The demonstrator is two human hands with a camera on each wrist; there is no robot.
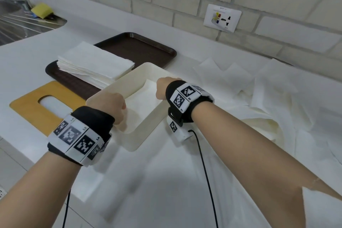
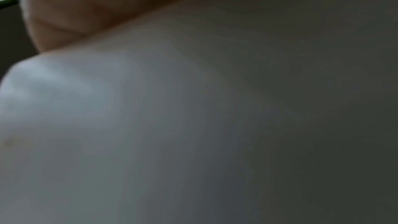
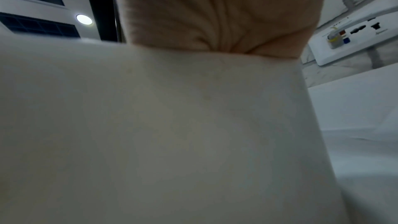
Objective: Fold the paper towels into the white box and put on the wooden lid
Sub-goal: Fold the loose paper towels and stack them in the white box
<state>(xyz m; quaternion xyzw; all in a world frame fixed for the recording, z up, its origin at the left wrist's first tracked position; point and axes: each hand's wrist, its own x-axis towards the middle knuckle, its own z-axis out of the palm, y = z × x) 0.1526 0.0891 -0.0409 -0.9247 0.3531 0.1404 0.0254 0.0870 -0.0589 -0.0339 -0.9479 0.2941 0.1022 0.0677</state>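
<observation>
The white box (image 1: 129,79) stands open on the counter with a flat paper towel (image 1: 146,102) in its bottom. My left hand (image 1: 111,103) hooks over the box's near-left wall, fingers curled down inside. At the right wall my right hand (image 1: 163,89) also reaches over the rim, its fingers hidden inside. Both wrist views are filled by the box's outer wall (image 2: 193,125) (image 3: 150,125), with my left palm (image 2: 96,6) and right palm (image 3: 226,14) meeting the rim. The wooden lid (image 1: 31,109), with a slot cut in it, lies flat to the left of the box.
A stack of folded paper towels (image 1: 96,65) sits on a dark brown tray (image 1: 140,48) behind the box. Loose unfolded towels (image 1: 268,98) are spread over the counter on the right. A sink (image 1: 18,24) and a yellow sponge (image 1: 41,10) are far left; a wall socket (image 1: 222,17) is behind.
</observation>
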